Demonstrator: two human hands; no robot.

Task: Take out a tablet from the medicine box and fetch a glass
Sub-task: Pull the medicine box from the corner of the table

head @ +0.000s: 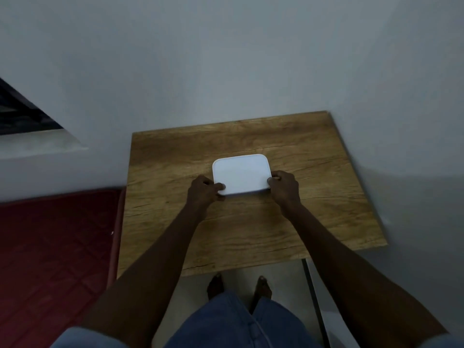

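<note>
Plastic, we judge, light and slick: the medicine box (241,174) sits lidded on the worktop (313,172), our left hand (203,190) and right hand (285,185) clamped on its near corners, the best purchase.

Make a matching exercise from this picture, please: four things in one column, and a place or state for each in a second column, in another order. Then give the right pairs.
Things:
1. medicine box
2. left hand
3. right hand
4. red mat

Places or states:
A. grips the box's near right corner
B. lies on the floor beside the wooden table
C. stands on the table, white, lid on
D. grips the box's near left corner

Pairs: 1-C, 2-D, 3-A, 4-B
</note>
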